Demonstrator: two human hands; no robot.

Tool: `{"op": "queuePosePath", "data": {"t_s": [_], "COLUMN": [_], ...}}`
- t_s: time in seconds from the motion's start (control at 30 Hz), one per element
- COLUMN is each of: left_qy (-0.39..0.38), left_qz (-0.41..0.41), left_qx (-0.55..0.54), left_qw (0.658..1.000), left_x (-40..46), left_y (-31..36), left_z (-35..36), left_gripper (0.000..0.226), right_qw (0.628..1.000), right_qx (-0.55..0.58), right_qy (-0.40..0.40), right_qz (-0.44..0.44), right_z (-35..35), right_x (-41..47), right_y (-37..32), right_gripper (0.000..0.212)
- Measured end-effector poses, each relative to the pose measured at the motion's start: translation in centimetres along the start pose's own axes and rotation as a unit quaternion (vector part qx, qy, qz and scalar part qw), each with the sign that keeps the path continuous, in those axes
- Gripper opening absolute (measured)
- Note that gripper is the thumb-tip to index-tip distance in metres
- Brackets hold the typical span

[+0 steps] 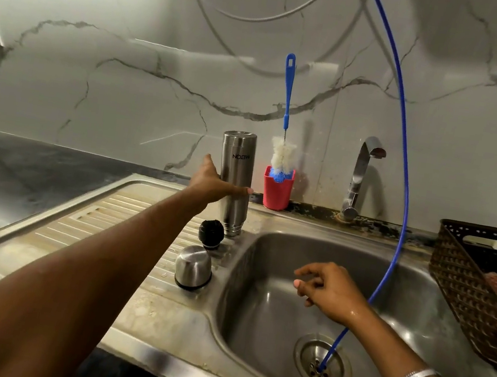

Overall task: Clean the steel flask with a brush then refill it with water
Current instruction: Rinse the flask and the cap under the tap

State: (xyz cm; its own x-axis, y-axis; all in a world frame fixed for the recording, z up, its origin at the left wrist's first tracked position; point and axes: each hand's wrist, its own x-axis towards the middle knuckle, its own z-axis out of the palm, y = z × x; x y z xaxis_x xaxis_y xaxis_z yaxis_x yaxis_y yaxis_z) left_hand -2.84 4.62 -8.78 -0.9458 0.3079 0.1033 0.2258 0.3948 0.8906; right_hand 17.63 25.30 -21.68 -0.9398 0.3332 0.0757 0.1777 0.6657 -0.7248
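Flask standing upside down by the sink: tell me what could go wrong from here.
1. The flask stands inverted on its narrow mouth at the sink edge; the left hand gripping it could tip it into the basin.
2. The black stopper and steel cap sit close beside it and may get knocked.

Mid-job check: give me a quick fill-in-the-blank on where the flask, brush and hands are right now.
1. The steel flask stands ____ on the drainboard, mouth down.
2. The brush stands in a ____ cup.
3. The ____ hand grips the flask; the other hand holds nothing.
4. The blue hose ends in the sink's ____.

Missing words: upside down; red; left; drain
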Motion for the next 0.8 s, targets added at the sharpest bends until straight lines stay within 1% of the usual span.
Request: {"op": "queuePosePath", "data": {"t_s": [0.03, 0.07, 0.13, 0.17, 0.23, 0.27, 0.3, 0.37, 0.43, 0.5, 0.53, 0.57, 0.6, 0.63, 0.67, 0.7, 0.73, 0.77, 0.8], "left_qy": [-0.011, -0.021, -0.037, -0.044, -0.066, -0.078, -0.083, -0.080, -0.093, -0.105, -0.111, -0.119, -0.132, -0.150, -0.164, -0.164, -0.144, -0.122, -0.119], "left_qz": [-0.017, -0.032, -0.058, -0.062, -0.061, -0.050, -0.033, 0.004, 0.039, 0.104, 0.140, 0.171, 0.189, 0.187, 0.163, 0.123, 0.078, 0.032, -0.014], "left_qx": [0.015, 0.039, 0.121, 0.182, 0.317, 0.370, 0.409, 0.439, 0.458, 0.472, 0.455, 0.414, 0.344, 0.243, 0.122, -0.004, -0.117, -0.203, -0.262], "left_qw": [1.000, 0.998, 0.990, 0.980, 0.944, 0.924, 0.908, 0.895, 0.883, 0.869, 0.873, 0.886, 0.910, 0.940, 0.965, 0.979, 0.979, 0.971, 0.958], "left_x": [-0.3, -0.7, -2.0, -2.6, -3.6, -3.9, -4.3, -5.0, -6.2, -7.0, -7.5, -7.9, -8.3, -8.5, -8.7, -8.9, -9.1, -9.4, -9.5], "left_y": [-0.1, -0.3, -1.0, -1.5, -2.6, -3.1, -3.4, -3.7, -3.0, -1.4, -0.3, 0.8, 1.9, 2.5, 2.5, 1.8, 0.8, -0.5, -1.7], "left_z": [0.1, 0.0, -0.7, -1.0, -1.5, -1.6, -1.6, -1.7, -1.8, -0.6, 0.4, 1.7, 3.1, 5.1, 7.2, 9.5, 11.8, 13.7, 15.3], "left_gripper": [0.140, 0.139, 0.123, 0.118, 0.115, 0.108, 0.097, 0.071, 0.059, 0.052, 0.048, 0.044, 0.042, 0.041, 0.043, 0.044, 0.044, 0.042, 0.041], "right_qw": [1.000, 1.000, 1.000, 1.000, 1.000, 1.000, 1.000, 0.999, 0.997, 0.990, 0.985, 0.981, 0.973, 0.962, 0.951, 0.945, 0.943, 0.946, 0.953], "right_qx": [-0.001, -0.002, -0.006, -0.010, -0.012, -0.011, -0.010, -0.013, -0.043, -0.069, -0.060, -0.026, 0.014, 0.041, 0.046, 0.040, 0.030, 0.029, 0.040], "right_qy": [-0.003, -0.007, -0.014, -0.018, -0.021, -0.023, -0.025, -0.025, -0.011, 0.041, 0.072, 0.108, 0.149, 0.202, 0.248, 0.282, 0.300, 0.296, 0.275], "right_qz": [0.001, 0.002, 0.001, -0.001, -0.003, 0.001, 0.007, 0.023, 0.059, 0.116, 0.143, 0.160, 0.175, 0.179, 0.176, 0.161, 0.144, 0.129, 0.123], "right_z": [0.0, -0.1, -0.1, -0.2, -0.1, -0.1, 0.0, 0.0, -0.3, -1.5, -2.4, -3.3, -4.1, -5.0, -5.9, -6.6, -7.4, -8.0, -8.3], "right_x": [-0.1, -0.2, -0.2, -0.3, -0.4, -0.4, -0.5, -0.6, -0.7, -1.1, -1.2, -1.1, -0.9, -0.5, 0.2, 1.1, 2.1, 3.3, 4.3], "right_y": [0.1, 0.1, 0.1, 0.1, 0.2, 0.1, 0.0, -0.1, -0.2, 0.1, 0.3, 0.4, 0.6, 0.8, 0.8, 0.8, 0.5, 0.2, -0.3], "right_gripper": [0.026, 0.025, 0.023, 0.022, 0.021, 0.022, 0.022, 0.020, 0.017, 0.017, 0.017, 0.016, 0.015, 0.014, 0.011, 0.011, 0.022, 0.035, 0.046]}}
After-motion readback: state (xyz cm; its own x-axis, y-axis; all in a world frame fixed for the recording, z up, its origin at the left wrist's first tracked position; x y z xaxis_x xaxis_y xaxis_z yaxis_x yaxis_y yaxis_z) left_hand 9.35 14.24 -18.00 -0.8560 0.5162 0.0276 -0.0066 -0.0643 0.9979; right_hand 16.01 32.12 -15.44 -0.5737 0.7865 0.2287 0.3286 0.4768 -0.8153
